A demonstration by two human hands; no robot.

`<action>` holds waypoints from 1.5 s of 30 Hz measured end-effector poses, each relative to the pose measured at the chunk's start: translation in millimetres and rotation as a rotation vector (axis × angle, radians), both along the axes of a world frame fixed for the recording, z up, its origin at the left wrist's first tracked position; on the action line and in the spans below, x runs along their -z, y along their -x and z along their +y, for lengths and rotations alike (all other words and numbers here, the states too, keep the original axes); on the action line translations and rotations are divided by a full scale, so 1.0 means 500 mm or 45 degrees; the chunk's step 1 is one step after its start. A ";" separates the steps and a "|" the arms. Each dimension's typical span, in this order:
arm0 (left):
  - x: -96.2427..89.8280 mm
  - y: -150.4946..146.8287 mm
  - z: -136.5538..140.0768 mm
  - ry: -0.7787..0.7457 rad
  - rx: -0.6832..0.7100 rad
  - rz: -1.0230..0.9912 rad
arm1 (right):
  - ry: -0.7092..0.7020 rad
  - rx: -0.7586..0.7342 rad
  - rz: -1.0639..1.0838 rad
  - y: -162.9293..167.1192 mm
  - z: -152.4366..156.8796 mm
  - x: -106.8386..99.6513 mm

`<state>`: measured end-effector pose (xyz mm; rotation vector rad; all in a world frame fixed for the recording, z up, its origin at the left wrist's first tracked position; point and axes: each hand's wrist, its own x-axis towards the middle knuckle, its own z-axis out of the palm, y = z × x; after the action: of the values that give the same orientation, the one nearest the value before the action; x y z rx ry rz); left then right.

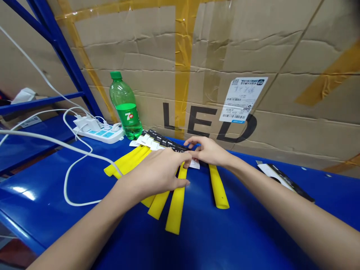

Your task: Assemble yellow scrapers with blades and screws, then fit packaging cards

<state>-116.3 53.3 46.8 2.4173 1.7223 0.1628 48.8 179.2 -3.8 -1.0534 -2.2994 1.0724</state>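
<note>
One camera, worn on the person's head, as I see it. Faces forward and down onto the blue surface (239, 240). Near range: left hand (157, 170) and right hand (210, 150) large, about mid-view. Printed carton (152, 56) stands close behind them, broadside to the lens, filling the top.

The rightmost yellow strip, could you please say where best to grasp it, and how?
Probably pinch the yellow strip across its long sides just above its lower end, coming from the near side: that end lies uncovered, while the right hand hides the far end.
</note>
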 end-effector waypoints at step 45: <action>0.024 -0.239 0.094 -0.197 -0.056 0.098 | -0.223 0.444 -0.879 -0.406 -0.096 -0.081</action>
<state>3.2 100.5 34.7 2.5255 1.8619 0.2197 251.5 131.3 36.8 -1.8771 -2.4851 0.3872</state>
